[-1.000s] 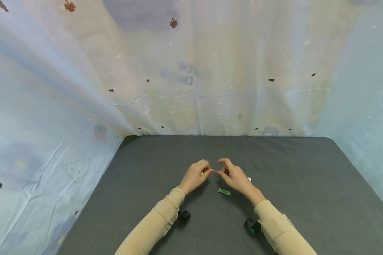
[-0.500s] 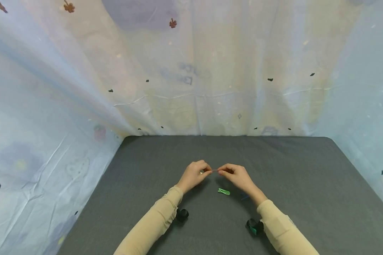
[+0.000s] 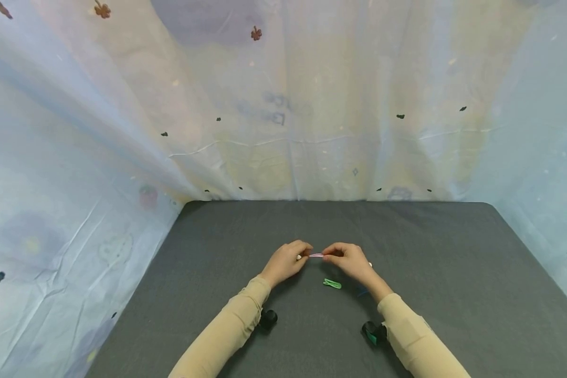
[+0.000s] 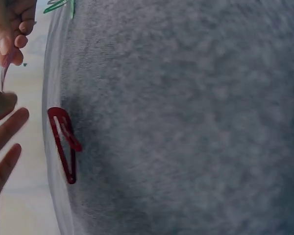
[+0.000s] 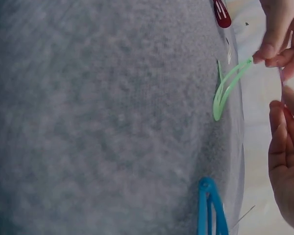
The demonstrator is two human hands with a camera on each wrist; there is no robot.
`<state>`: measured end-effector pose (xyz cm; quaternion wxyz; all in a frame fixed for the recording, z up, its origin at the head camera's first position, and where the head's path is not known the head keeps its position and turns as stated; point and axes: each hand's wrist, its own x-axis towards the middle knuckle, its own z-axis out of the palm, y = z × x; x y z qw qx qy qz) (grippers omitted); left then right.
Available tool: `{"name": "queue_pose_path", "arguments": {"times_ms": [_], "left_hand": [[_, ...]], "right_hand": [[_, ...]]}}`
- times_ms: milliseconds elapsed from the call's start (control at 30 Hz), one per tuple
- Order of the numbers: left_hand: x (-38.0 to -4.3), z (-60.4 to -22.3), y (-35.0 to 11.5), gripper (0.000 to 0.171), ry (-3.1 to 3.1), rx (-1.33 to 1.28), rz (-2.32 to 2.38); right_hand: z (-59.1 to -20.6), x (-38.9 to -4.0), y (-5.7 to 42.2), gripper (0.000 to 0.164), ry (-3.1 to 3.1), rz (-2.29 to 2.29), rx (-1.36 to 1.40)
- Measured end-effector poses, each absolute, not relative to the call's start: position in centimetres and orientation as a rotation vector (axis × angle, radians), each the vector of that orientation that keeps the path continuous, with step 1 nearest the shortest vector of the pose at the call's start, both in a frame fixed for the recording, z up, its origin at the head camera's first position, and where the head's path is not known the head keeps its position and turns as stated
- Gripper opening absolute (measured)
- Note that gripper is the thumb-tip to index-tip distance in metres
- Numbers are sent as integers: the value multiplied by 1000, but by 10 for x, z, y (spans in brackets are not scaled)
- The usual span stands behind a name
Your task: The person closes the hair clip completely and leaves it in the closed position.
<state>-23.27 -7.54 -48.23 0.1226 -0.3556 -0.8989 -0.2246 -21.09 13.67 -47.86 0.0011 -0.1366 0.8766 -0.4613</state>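
A slim pink snap hair clip (image 3: 316,255) stretches between my two hands above the grey table. My left hand (image 3: 287,261) pinches one end with thumb and fingertips; in the left wrist view its other fingers (image 4: 9,131) are spread. At the opposite end, the right hand (image 3: 353,259) pinches the clip between thumb and index finger. Below the hands lies a green snap hair clip (image 3: 332,284). A blue clip (image 5: 210,205) lies by the right forearm, and a dark red one (image 4: 63,142) shows in the left wrist view.
Dark grey cloth covers the table (image 3: 430,252). Pale patterned curtains (image 3: 312,105) hang behind it and at both sides. Black wrist devices (image 3: 268,319) sit under the sleeves. A small white object (image 3: 370,264) shows beside the right hand.
The right hand's raised index finger has come down, and it now pinches the clip with the thumb. More of the pink clip shows between the hands. The green clip stays put.
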Motion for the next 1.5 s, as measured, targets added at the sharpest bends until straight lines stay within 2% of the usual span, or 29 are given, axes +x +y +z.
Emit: {"name": "queue_pose_path", "arguments": {"times_ms": [67,200,567,867,1500], "left_hand": [[-233,-485,-76,21,-2709,-985,-665],[-234,-489,-80,21,-2767,-914,-678],[-232,-484,-93,19,-2799,-797,-766],[-230,-482,-95,19,-2803,-806,-754],[-226,-482,-99,18,-2795,-827,-792]], "right_hand": [[-480,-212,136,12,2803,-1418,-378],[-485,-214,133,9,2900,-1334,-313],[-488,-217,128,15,3032,-1118,-352],[-482,-215,132,15,3035,-1058,-339],[-476,-200,194,20,2999,-987,-221]]}}
